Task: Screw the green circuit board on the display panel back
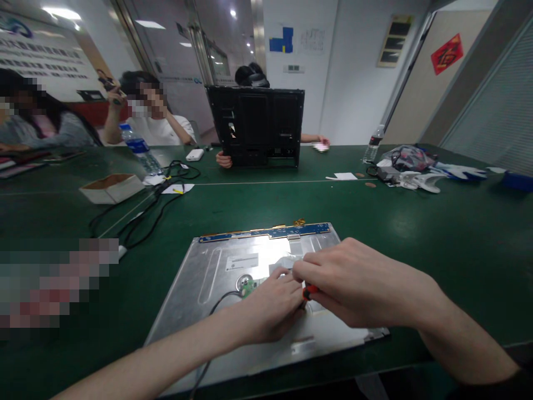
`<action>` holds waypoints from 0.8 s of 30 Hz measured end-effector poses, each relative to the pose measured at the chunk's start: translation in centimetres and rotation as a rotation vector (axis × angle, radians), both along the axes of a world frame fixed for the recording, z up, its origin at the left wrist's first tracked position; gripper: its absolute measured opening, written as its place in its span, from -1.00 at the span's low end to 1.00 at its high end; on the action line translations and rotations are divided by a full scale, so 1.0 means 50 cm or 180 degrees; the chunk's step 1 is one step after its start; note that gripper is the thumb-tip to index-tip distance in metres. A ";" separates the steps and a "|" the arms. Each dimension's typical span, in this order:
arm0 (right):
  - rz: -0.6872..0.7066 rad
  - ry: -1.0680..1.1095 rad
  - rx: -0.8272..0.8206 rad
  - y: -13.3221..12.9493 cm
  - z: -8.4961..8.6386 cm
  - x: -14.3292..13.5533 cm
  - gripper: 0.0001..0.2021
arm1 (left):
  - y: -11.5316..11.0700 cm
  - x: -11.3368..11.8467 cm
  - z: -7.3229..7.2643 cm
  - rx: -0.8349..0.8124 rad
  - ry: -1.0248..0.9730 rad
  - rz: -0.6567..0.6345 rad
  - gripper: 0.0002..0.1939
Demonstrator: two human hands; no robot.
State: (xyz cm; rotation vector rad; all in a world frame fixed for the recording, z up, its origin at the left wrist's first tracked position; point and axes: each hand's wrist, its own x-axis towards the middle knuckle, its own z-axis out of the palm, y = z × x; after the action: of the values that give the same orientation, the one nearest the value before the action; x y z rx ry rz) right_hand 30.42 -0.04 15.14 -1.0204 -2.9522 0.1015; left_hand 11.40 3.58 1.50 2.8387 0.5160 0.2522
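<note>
A silver metal panel (216, 333) lies flat on the green table, with a blue circuit strip (266, 232) along its far edge. Near its middle is a small green board (249, 287), and a black cable (214, 308) runs from there toward the near edge. My right hand (350, 280) is closed around a red and black tool (308, 291) over the panel's centre right. Right beside it, my left hand (275, 303) rests low over the panel, its fingertips close to the tool; whatever lies under its fingers is hidden.
Across the table (416, 239) a person holds a black frame (258, 125) upright. Black cables (156, 205), an open box (112, 189) and a bottle (141, 150) lie to the left. At the back right are another bottle (375, 143), gloves (420, 180) and a bag (406, 158).
</note>
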 end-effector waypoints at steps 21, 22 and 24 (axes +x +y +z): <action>0.0005 -0.0020 0.0066 0.000 0.000 0.001 -0.94 | 0.000 0.001 -0.001 0.0011 0.0009 0.0032 -0.79; 0.0008 -0.0013 0.0070 0.000 0.000 0.001 -0.95 | 0.000 0.000 -0.001 -0.0005 0.0009 0.0023 -0.79; 0.0015 -0.0003 0.0067 -0.001 0.000 0.001 -0.94 | 0.000 0.000 0.001 -0.0038 0.0006 0.0011 -0.80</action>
State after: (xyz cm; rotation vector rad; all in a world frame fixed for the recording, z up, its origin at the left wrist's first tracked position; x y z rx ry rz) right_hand 30.48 -0.09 15.14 -1.0114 -2.9499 0.0699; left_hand 11.42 3.56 1.56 2.8269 0.5211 0.2465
